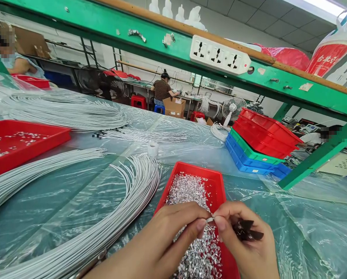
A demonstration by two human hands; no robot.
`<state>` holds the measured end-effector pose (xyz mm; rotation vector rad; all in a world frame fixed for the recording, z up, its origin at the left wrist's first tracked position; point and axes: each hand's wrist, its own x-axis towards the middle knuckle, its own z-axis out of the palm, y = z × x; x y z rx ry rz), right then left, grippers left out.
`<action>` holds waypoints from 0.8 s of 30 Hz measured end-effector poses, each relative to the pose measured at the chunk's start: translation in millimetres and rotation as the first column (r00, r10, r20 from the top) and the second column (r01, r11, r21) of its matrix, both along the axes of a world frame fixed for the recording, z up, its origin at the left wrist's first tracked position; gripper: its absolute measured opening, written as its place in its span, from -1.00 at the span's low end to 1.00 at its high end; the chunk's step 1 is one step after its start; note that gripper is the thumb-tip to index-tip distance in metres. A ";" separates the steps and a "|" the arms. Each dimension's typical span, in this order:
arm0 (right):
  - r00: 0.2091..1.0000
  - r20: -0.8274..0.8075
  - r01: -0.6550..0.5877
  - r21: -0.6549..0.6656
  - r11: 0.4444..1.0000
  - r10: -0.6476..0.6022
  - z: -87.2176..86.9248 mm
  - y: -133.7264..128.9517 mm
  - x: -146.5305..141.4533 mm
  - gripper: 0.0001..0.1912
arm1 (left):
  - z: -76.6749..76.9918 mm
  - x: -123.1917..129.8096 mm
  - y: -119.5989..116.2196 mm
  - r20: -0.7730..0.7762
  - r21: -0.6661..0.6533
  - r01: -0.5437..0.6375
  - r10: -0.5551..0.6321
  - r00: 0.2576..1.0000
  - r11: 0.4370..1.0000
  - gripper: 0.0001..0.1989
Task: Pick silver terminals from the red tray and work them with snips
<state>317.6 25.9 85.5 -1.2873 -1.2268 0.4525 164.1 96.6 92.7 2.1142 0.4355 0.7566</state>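
Right now your left hand [161, 240] and right hand [243, 240] pinch one tiny silver piece [209, 219] between their fingertips, lying sideways from hand to hand. Your right palm is also curled shut around some dark pieces [246, 229]. If your fingers slip, I think it drops into the red tray [216, 182] just below and gets lost among the shiny bits [190, 193].

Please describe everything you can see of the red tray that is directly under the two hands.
The red tray looks like shallow plastic with low upright walls. It lies flat on the clear plastic sheet covering the table, its near end hidden behind the left hand and right hand. It holds a heap of tiny shiny silver metal pieces, piled along its left side. A bundle of white cables lies close beside its left wall.
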 end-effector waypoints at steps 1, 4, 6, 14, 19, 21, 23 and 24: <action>1.000 0.003 -0.023 -0.002 1.000 0.023 -0.6 0.7 1.5 -0.90 | -0.1 -0.3 0.5 0.018 -0.003 -0.009 0.009 1.000 1.000 -0.79; 0.992 -0.022 -0.121 -0.030 0.992 0.121 -1.8 2.7 7.1 -0.91 | -1.9 -1.0 1.6 0.076 0.034 -0.066 0.064 0.995 0.997 -0.82; 0.978 -0.047 -0.204 -0.068 0.977 0.201 -1.9 3.1 9.8 -0.69 | -2.3 -1.7 1.6 0.091 0.062 -0.095 0.089 0.992 0.994 -0.84; 0.993 0.088 -0.056 -0.224 0.973 0.078 -5.4 -8.7 -0.4 -0.50 | 9.1 -0.9 -2.0 0.194 0.105 -0.111 0.090 0.977 0.988 -0.81; 0.993 0.119 0.022 -0.223 0.975 0.005 -10.3 -12.8 -1.3 -0.50 | 3.7 -3.2 -0.8 0.208 0.143 -0.128 0.097 0.973 0.981 -0.80; 0.992 0.116 -0.020 -0.179 0.984 0.042 -10.9 -11.8 0.3 -0.51 | 0.1 -5.0 -0.6 0.177 0.151 -0.137 0.109 0.978 0.979 -0.82; 0.989 0.136 -0.043 -0.148 0.988 0.063 -10.7 -10.7 0.5 -0.55 | -2.0 -6.0 -0.8 0.152 0.167 -0.154 0.129 0.980 0.974 -0.83; 0.986 0.154 -0.038 -0.146 0.988 0.061 -10.6 -10.5 -0.2 -0.57 | -2.3 -6.0 -1.0 0.156 0.177 -0.157 0.130 0.979 0.972 -0.82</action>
